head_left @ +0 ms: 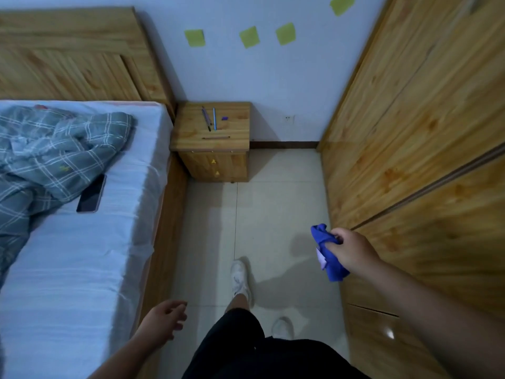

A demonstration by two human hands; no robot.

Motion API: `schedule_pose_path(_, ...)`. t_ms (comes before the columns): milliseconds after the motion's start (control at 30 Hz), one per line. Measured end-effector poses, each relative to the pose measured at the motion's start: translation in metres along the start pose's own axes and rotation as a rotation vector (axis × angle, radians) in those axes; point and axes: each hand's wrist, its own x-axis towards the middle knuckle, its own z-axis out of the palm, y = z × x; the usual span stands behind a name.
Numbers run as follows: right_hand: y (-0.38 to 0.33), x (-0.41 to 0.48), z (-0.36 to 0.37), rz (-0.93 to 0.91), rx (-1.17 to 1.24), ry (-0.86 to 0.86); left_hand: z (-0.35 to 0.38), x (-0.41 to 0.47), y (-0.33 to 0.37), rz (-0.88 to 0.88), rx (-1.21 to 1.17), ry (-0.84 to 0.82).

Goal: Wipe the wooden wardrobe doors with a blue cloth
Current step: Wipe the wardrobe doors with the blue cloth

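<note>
— Seeing varnished, knotty wood on the wardrobe doors [410, 138], catching 1 bright glare spot low down.
— Agreeing; also noticing soft matt fabric in the blue cloth [326, 250], smooth, faintly gleaming tile on the floor [273, 209], glossy dark screen on the phone [91, 194].

No legible txt, labels or nos. anywhere. Green sticky notes [194, 38] on wall [246, 77] look blank; pale tag [321, 259] on blue cloth [332, 265] too small to read.
</note>
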Motion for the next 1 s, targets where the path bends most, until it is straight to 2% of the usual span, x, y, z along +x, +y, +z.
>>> schedule_pose_path(167,-0.035,0.045,-0.007,0.074,0.047,0.033,-0.042,0.071,0.075,0.031,-0.017,-0.058)
schedule_pose_path(367,-0.037,0.058,-0.012,0.216,0.1,0.036,-0.087,0.144,0.219,0.208,0.044,-0.046)
schedule_pose_path(567,-0.022,0.087,-0.025,0.346,0.158,-0.102,-0.101,0.198,0.338,0.321,0.084,-0.062)
schedule_pose_path(800,-0.045,0.181,-0.056,0.346,0.192,-0.109,-0.093,0.239,0.409,0.365,0.295,-0.089)
schedule_pose_path(1000,-0.107,0.278,-0.113,0.228,0.214,-0.029,-0.09,0.252,0.431,0.251,0.339,-0.09)
